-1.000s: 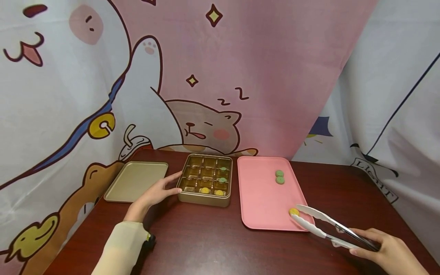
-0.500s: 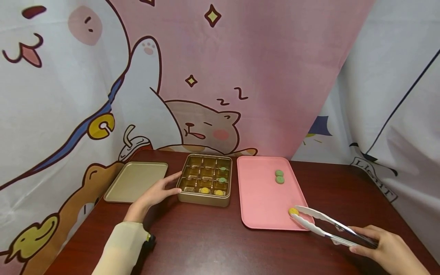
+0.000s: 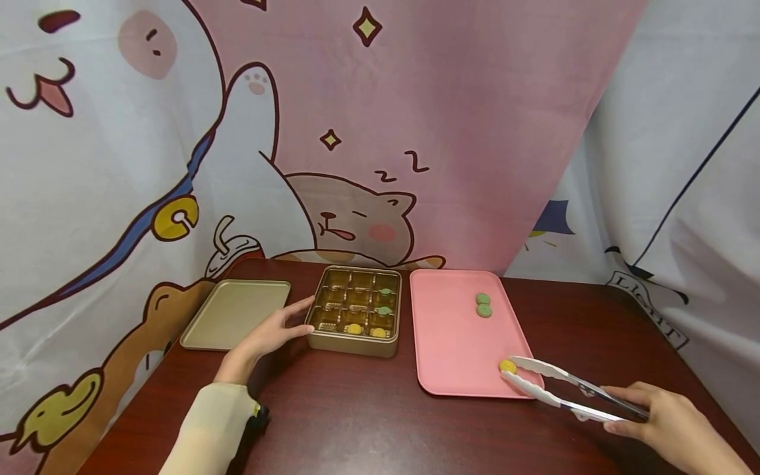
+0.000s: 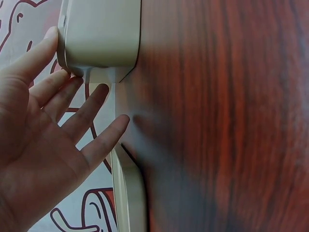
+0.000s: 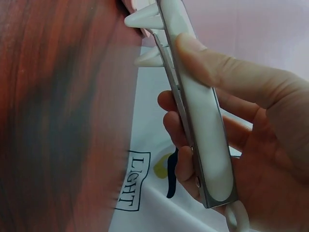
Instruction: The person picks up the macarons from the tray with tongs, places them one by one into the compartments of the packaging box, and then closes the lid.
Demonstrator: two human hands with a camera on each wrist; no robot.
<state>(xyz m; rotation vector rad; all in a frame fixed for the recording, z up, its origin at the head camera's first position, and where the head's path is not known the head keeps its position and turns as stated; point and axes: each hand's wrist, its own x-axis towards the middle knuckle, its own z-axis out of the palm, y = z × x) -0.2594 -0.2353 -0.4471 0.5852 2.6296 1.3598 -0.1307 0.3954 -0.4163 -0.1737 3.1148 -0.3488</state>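
Note:
My left hand [image 3: 274, 333] touches the left side of a gold box [image 3: 354, 344], its thumb at the near corner. In the left wrist view the other fingers [image 4: 91, 116] spread loosely beside the box wall. A divided insert in the box holds two yellow pieces [image 3: 354, 328] in the front row and two green pieces [image 3: 384, 311] in the right column. My right hand [image 3: 665, 419] grips metal tongs [image 3: 584, 396] with white tips. Those tips stand on either side of a round yellow piece [image 3: 507, 366] on the pink tray [image 3: 451, 356], near its front right corner.
Two round green pieces [image 3: 483, 305] lie touching near the back right of the pink tray. A flat gold lid [image 3: 237, 313] rests left of the box. Behind the dark wooden table [image 3: 368, 422] hangs a cartoon-printed cloth [image 3: 475, 132].
My right hand and the tongs have shifted very slightly, the tips still around the yellow piece. The left hand, box and tray look unchanged.

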